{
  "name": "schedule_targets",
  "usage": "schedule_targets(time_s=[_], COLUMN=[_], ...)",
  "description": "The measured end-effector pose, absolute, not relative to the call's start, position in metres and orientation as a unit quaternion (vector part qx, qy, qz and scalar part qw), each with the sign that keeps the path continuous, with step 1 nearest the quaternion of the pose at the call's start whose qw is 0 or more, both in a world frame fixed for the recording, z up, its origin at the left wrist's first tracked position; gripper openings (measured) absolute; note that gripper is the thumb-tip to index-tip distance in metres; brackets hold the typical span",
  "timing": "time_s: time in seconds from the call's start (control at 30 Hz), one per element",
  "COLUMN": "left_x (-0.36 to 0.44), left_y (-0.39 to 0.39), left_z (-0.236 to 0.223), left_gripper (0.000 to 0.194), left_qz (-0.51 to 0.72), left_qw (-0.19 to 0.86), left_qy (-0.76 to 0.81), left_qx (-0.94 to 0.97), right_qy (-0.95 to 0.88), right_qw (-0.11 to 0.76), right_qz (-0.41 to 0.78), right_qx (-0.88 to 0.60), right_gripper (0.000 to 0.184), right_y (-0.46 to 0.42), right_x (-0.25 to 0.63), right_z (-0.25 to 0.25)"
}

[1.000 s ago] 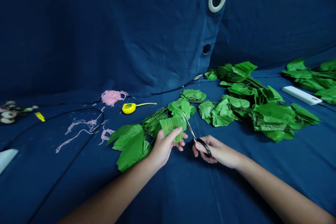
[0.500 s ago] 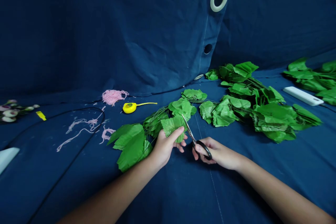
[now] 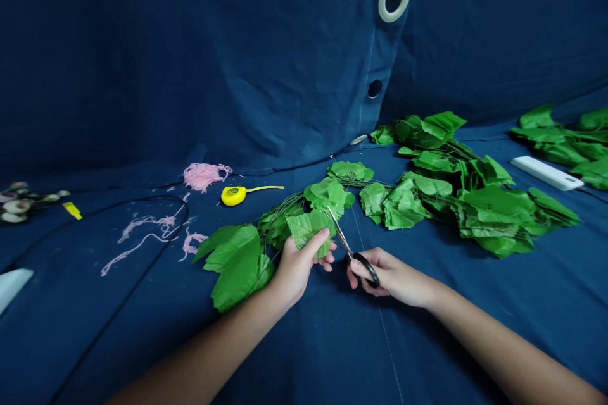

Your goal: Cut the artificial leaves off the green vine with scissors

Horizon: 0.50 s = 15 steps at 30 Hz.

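Observation:
My left hand (image 3: 304,259) pinches a green artificial leaf (image 3: 308,228) between thumb and fingers. That leaf belongs to a bunch of artificial leaves (image 3: 237,259) on thin stems, spread to the left of and beyond the hand. In my right hand (image 3: 380,271) is a pair of scissors (image 3: 346,245) with black handles, my fingers through the loops. Its blades point up and left, with the tips close by the right edge of the held leaf. Whether the blades touch the leaf, I cannot tell.
More green leaf bunches (image 3: 494,209) lie to the right, near a white power strip (image 3: 546,173). At left are a yellow tape measure (image 3: 234,195), pink yarn (image 3: 205,176), a black cable (image 3: 118,294) and small artificial flowers (image 3: 19,204). Dark blue cloth (image 3: 190,63) hangs behind.
The held leaf and my left hand have shifted very slightly left. The scissors stay beside the leaf in my right hand, almost unmoved.

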<state>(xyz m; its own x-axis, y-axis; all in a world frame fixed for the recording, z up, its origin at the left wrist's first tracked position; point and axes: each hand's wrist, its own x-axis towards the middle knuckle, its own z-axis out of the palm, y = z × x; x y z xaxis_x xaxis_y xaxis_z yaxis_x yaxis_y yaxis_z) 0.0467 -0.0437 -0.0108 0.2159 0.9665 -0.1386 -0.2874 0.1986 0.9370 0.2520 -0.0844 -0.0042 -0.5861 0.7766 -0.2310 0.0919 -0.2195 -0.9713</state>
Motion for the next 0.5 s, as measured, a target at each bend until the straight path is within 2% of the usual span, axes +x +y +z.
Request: schedule_targets(time_s=[0.5], left_x=[0.0478], left_y=[-0.0469], left_z=[-0.0102], left_gripper=[0.033], left_qz=[0.480], left_qw=[0.631], left_qy=[0.417], left_qx=[0.444], right_qy=[-0.570], right_qw=[0.254], right_qz=[0.677], right_qx=[-0.391], right_gripper=[0.058], right_y=[-0.0843], right_x=[0.2522], right_z=[-0.0056])
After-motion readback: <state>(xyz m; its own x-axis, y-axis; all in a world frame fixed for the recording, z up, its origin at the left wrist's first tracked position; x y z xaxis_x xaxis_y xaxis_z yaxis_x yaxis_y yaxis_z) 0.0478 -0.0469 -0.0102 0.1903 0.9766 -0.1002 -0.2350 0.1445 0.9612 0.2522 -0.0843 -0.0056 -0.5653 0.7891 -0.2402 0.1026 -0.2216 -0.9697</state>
